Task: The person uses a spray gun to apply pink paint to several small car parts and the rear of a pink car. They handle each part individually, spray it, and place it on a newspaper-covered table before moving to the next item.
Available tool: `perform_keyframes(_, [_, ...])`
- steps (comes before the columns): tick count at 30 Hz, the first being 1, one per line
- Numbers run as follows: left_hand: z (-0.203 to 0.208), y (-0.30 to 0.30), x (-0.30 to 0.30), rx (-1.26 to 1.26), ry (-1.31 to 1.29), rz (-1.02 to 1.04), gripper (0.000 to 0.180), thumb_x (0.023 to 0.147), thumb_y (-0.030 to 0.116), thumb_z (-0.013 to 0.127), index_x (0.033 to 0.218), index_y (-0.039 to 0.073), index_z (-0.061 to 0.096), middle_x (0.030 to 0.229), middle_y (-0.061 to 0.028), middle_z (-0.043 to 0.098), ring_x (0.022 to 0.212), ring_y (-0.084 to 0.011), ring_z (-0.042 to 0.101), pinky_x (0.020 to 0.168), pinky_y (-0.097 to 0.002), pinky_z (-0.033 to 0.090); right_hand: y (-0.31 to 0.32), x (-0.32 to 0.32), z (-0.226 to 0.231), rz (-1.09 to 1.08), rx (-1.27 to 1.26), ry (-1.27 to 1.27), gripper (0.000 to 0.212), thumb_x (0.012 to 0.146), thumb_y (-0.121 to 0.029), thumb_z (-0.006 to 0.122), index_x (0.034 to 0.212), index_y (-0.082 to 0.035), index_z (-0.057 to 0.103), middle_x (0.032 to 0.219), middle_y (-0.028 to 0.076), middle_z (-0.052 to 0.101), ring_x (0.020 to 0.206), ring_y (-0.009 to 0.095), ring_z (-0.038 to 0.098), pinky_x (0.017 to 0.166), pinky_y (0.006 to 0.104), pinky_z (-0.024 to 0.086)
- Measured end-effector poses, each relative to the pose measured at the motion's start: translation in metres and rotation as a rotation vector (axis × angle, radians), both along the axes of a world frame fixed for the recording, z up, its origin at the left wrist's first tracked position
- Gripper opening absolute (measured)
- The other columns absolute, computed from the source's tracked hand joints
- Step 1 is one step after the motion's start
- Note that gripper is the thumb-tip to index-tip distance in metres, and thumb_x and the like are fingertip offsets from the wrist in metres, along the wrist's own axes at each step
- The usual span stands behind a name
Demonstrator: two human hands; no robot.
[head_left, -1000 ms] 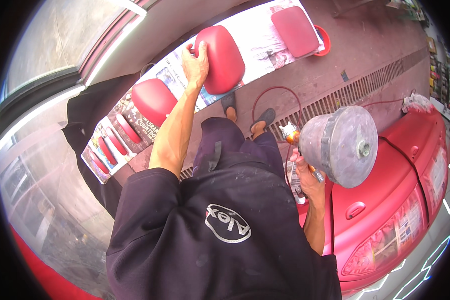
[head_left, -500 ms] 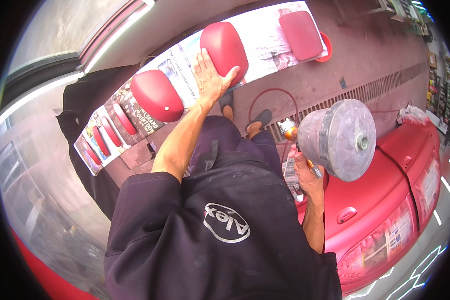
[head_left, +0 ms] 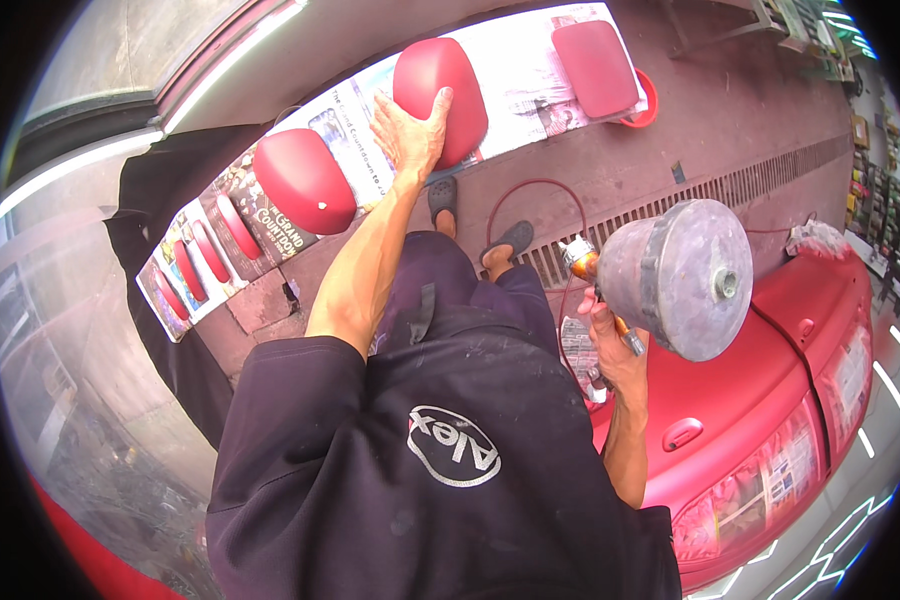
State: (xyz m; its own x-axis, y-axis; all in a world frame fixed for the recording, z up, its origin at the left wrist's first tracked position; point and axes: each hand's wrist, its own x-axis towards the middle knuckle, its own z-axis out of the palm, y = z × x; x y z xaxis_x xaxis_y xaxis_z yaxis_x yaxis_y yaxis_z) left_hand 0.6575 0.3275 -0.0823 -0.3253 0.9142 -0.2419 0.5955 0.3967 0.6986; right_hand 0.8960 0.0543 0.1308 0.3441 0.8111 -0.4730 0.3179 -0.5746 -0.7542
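Observation:
My left hand (head_left: pixel 410 135) reaches to a rounded red panel (head_left: pixel 457 90), shaped like a car mirror cover. Its fingers are spread at the panel's near left edge and the thumb lies over the red face; firm contact is hard to judge. In my right hand (head_left: pixel 615 345) is a paint spray gun (head_left: pixel 585 262) with an orange-and-silver body and a large grey cup (head_left: pixel 680 280), held out to the right. A second rounded red panel (head_left: pixel 305 182) with a small pale spot lies to the left. Several slim red pieces like door handles (head_left: pixel 238 228) line the left end.
The parts rest on a long paper-covered board (head_left: pixel 515 50), with a flat red panel (head_left: pixel 595 70) at its right end. A red bucket (head_left: pixel 647 95) stands beyond. At right is a red car body (head_left: pixel 750 400) with paper-masked openings. A hose (head_left: pixel 540 182) loops by a floor grate (head_left: pixel 740 185).
My left hand has turned, its thumb swinging up over the red panel and its fingers shifting left. The right hand still holds the spray gun. The whole view has shifted slightly.

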Motion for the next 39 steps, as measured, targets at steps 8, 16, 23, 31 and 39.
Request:
perform_keyframes(8, [-0.004, -0.091, -0.026, 0.204, 0.233, -0.307, 0.118, 0.083, 0.067, 0.074, 0.161, -0.005, 0.021, 0.161, -0.0331, 0.031, 0.151, -0.0463, 0.027, 0.123, -0.0567, 0.018, 0.027, 0.016, 0.002, -0.200, 0.007, 0.253, 0.035, 0.098, -0.034, 0.076, 0.105, -0.001, 0.073, 0.095, 0.004, 0.071, 0.088, 0.014, 0.066, 0.079, 0.0305, 0.053])
perform_keyframes(16, [0.005, -0.284, -0.052, -0.155, 0.048, -0.465, 0.050, 0.098, 0.034, 0.068, 0.135, 0.002, 0.063, 0.120, -0.0202, 0.071, 0.119, -0.0360, 0.065, 0.107, -0.0432, 0.046, 0.061, 0.050, -0.055, 0.062, 0.118, 0.285, 0.049, 0.098, -0.047, 0.072, 0.105, 0.001, 0.072, 0.085, -0.001, 0.068, 0.070, 0.005, 0.052, 0.062, 0.0239, 0.041])
perform_keyframes(23, [0.032, -0.403, -0.010, -0.869, -0.323, -0.093, 0.104, 0.094, 0.066, 0.060, 0.159, -0.008, 0.026, 0.162, -0.0291, 0.036, 0.154, -0.0367, 0.033, 0.125, -0.0423, 0.030, 0.019, 0.078, -0.184, 0.151, 0.198, 0.474, 0.030, 0.097, -0.032, 0.076, 0.105, -0.003, 0.074, 0.095, 0.003, 0.073, 0.085, 0.017, 0.063, 0.082, 0.0335, 0.050])
perform_keyframes(31, [0.042, -0.474, 0.012, -1.057, -0.195, -0.100, 0.117, 0.084, 0.076, 0.064, 0.167, 0.008, 0.016, 0.170, -0.0288, 0.016, 0.154, -0.0487, 0.024, 0.126, -0.0506, 0.026, 0.006, 0.065, -0.200, 0.852, 0.545, -0.008, 0.056, 0.091, -0.015, 0.077, 0.137, 0.001, 0.050, 0.124, 0.014, 0.064, 0.119, 0.028, 0.061, 0.100, 0.0398, 0.050])
perform_keyframes(39, [-0.021, -0.535, -0.020, -0.894, -0.149, -0.397, 0.071, 0.104, 0.048, 0.048, 0.161, 0.008, 0.035, 0.166, -0.0173, 0.034, 0.150, -0.0472, 0.034, 0.122, -0.0558, 0.030, -0.044, 0.012, -0.258, 1.005, 0.607, -0.694, 0.038, 0.093, -0.019, 0.073, 0.127, -0.005, 0.061, 0.121, 0.011, 0.064, 0.114, 0.028, 0.061, 0.098, 0.0446, 0.050])
